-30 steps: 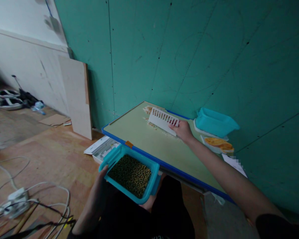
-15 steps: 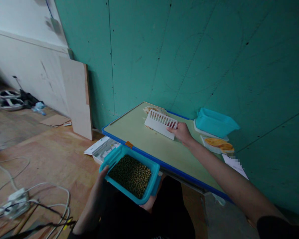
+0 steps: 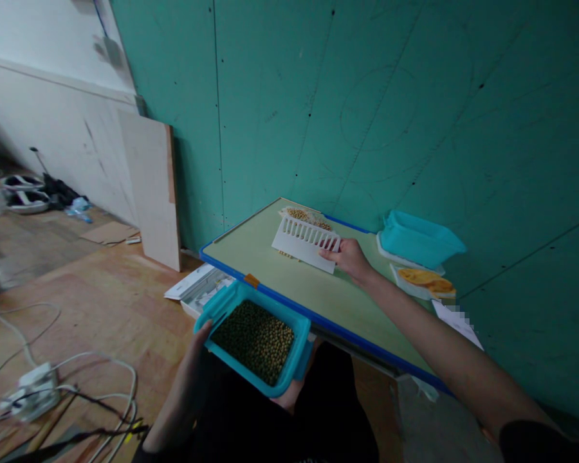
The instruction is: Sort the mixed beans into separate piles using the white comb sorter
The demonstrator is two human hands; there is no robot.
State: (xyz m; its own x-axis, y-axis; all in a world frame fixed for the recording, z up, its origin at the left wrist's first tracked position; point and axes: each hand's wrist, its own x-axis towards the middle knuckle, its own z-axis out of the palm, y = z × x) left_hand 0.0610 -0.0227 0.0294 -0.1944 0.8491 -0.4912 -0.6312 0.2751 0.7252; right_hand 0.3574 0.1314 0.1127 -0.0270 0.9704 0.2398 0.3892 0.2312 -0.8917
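My right hand [image 3: 350, 257] is closed on the right end of a white slotted scraper [image 3: 299, 247], a flat piece with a row of long openings along its upper part. The scraper stands tilted over the tabletop. Behind it lies a heap of pale dried beans [image 3: 296, 214], and a few more peek out along its lower edge. My left hand [image 3: 200, 341] holds a turquoise plastic container [image 3: 251, 376] just below the table's front edge, thumb on the left rim and fingers underneath. Dried beans [image 3: 255, 337], dark on the left and lighter on the right, fill its bottom.
The pale green table [image 3: 251, 241] has a blue edge and stands against a green wall. Toward its right are an empty-looking turquoise bin [image 3: 417, 239], an orange-brown item on a white tray [image 3: 427, 283] and paper [image 3: 456, 321]. An open white box [image 3: 197, 289] and cables [image 3: 125, 366] lie lower left.
My right hand has drawn the scraper slightly left and toward me, so more of the bean heap shows behind it. The container in my left hand is almost unmoved.
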